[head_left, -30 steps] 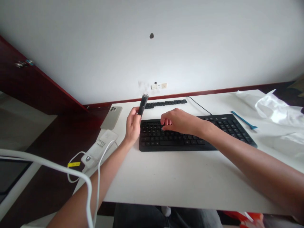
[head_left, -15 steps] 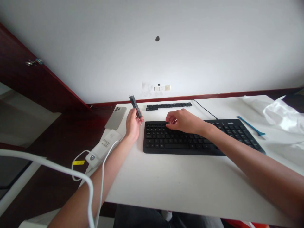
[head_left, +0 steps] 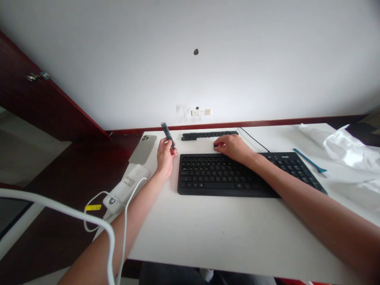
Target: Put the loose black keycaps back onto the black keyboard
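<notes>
My left hand (head_left: 166,158) is closed around a slim dark keycap puller (head_left: 168,134) held upright, left of the keyboard. Thin metal wire at its lower end showed a moment ago. My right hand (head_left: 233,147) pinches a small black keycap (head_left: 215,146) between thumb and fingers, just behind the keyboard's back edge. The black keyboard (head_left: 219,190) lies flat on the white table, partly covered by my right forearm. Behind it, black keycaps (head_left: 208,135) stand in rows.
On the left lie a phone (head_left: 143,149) and a white power strip or adapter (head_left: 130,182) with white cables (head_left: 111,245). At right are a blue brush-like tool (head_left: 310,160) and white plastic wrapping (head_left: 344,146). A black cable (head_left: 253,138) runs back from the keyboard.
My right hand has lifted off the keyboard's top row and moved back toward the loose keycaps, with a keycap in its fingers. My left hand keeps the puller, turned slightly.
</notes>
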Demonstrator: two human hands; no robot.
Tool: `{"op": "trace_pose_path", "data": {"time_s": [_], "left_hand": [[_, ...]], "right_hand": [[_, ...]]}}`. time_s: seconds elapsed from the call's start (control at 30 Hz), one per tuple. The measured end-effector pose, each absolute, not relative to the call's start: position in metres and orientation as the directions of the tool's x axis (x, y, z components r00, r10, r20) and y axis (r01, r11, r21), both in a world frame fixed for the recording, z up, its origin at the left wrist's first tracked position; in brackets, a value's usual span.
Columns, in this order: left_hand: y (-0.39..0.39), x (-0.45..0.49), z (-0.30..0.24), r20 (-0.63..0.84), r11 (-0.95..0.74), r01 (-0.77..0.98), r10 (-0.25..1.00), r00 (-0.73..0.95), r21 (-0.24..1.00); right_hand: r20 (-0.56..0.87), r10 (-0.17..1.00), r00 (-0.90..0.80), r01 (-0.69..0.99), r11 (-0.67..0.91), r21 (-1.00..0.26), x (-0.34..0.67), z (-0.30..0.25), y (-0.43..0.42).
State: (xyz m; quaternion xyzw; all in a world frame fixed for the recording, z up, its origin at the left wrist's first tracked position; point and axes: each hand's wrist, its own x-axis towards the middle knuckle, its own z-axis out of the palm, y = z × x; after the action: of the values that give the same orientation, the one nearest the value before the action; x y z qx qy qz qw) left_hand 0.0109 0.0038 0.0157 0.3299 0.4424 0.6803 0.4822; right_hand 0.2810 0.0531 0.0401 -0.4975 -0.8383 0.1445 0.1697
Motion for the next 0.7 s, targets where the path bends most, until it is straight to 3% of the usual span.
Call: {"op": "trace_pose_path", "data": {"time_s": [0.47, 0.7], "left_hand": [[0.006, 0.011, 0.012, 0.047, -0.16, -0.335, 0.946, -0.322, 0.929], [0.007, 0.013, 0.006, 0.088, -0.213, -0.274, 0.909, -0.407, 0.938]], "right_hand": [[0.252, 0.87, -0.425, 0.771, 0.493, -0.402, 0.28, 0.031, 0.045], [0.25, 0.863, -0.439, 0.742, 0.505, -0.441, 0.275, 0.027, 0.047]]}}
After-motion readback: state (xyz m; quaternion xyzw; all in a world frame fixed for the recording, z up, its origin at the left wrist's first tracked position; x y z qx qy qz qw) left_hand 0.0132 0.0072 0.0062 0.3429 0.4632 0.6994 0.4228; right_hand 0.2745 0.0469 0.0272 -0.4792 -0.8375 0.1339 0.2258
